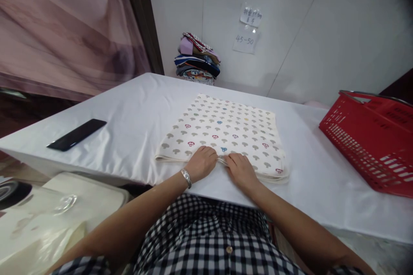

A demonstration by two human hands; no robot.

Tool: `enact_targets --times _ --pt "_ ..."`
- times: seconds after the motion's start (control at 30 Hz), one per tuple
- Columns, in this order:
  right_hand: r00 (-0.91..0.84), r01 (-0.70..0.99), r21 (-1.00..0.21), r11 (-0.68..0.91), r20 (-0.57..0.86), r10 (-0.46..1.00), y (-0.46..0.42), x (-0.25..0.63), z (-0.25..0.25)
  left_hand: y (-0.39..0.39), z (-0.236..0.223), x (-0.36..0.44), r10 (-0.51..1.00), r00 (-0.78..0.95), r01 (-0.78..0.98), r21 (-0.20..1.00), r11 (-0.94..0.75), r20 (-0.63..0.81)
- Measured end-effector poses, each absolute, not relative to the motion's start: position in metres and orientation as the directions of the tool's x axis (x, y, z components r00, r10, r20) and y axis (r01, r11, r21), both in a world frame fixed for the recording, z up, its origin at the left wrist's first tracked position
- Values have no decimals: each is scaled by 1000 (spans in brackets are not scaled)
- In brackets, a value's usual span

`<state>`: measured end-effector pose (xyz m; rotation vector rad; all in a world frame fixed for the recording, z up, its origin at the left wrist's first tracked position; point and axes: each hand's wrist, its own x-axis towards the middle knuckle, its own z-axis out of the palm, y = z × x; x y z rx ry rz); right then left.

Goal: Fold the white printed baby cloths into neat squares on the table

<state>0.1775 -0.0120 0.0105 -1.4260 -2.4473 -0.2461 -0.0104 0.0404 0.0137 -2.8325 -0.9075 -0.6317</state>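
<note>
A cream cloth (226,124) printed with grey and coloured mushrooms lies folded in layers, flat on the white-covered table. My left hand (202,162) is closed on its near edge, just left of the middle. Close beside it, my right hand (241,170) pinches the same edge. Between the two hands the edge is slightly raised and bunched. My fingertips are partly hidden by the hands themselves. A silver bracelet (186,178) circles my left wrist.
A black flat phone-like object (77,134) lies at the table's left. At the back stands a stack of folded fabrics (197,59) against the wall. A red plastic basket (371,142) sits at the right. Paper notes (245,39) hang on the wall.
</note>
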Motion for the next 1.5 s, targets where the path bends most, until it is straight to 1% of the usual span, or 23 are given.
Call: enact_targets --times 0.17,0.3,0.37,0.47,0.6,0.77,0.87,1.0,1.07,1.13,1.2,1.27,1.33,1.43,1.5 --pt "-476 862 3 507 347 808 -2 174 2 40 18 -10 585 698 597 117 -794 413" --pt "-449 863 -74 499 340 826 -1 177 0 35 17 -12 573 684 563 173 -808 452" --pt "-430 858 -133 497 346 834 -2 178 2 32 16 -13 546 685 543 162 -824 483" --pt "-400 847 -208 489 356 844 -1 179 4 30 15 -11 523 693 548 108 -829 496" --pt "-382 843 -246 478 351 855 0 179 3 33 13 -8 547 682 588 81 -805 487" --pt "-389 846 -232 480 346 854 0 179 3 35 11 -3 549 674 591 85 -802 495" --pt "-417 850 -183 493 338 844 -1 178 5 33 11 -2 533 672 574 93 -813 514" --pt "-494 846 -48 532 308 813 -2 176 7 32 12 -3 570 633 553 210 -807 524" --pt "-508 845 -11 534 297 809 -2 176 8 32 12 -3 610 604 565 265 -781 513" --pt "-507 845 -16 534 290 812 -1 178 12 33 13 -3 637 583 577 295 -761 504" --pt "-490 847 -62 528 296 820 2 181 18 33 16 -2 643 559 582 304 -754 524" --pt "-450 852 -124 508 321 833 5 185 25 31 20 -3 629 528 595 279 -753 571" --pt "-403 859 -171 482 352 845 8 188 31 27 22 -4 597 542 616 204 -761 591" --pt "-371 863 -201 464 370 851 12 189 37 21 19 -6 528 679 592 46 -805 511" --pt "-369 865 -199 461 371 852 13 188 38 19 14 -6 513 738 575 -9 -818 438"
